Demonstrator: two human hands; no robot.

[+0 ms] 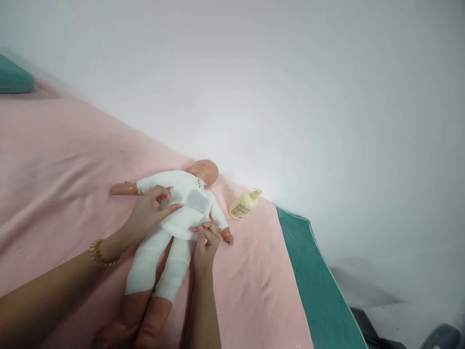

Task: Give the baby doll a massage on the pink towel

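A baby doll [204,170] lies on its back, its head toward the wall and turned to one side. It wears a white shirt [178,224] with a grey rectangle on the chest, and white trousers [143,264]. Over the doll's chest and belly is my left hand [150,209], thumb stretched out and fingers partly curled, with a gap between them and nothing visible inside. My right hand [206,240] is at the shirt's lower edge, thumb and forefinger close together on the cloth, the other fingers curled. A beaded bracelet [97,253] circles my left wrist.
Right of the doll, a pale yellow pump bottle [244,204] stands on the pink sheet [250,271]. Green cloth [308,257] runs along the right edge. A white wall [254,97] rises behind. A green object [14,75] lies at the far left.
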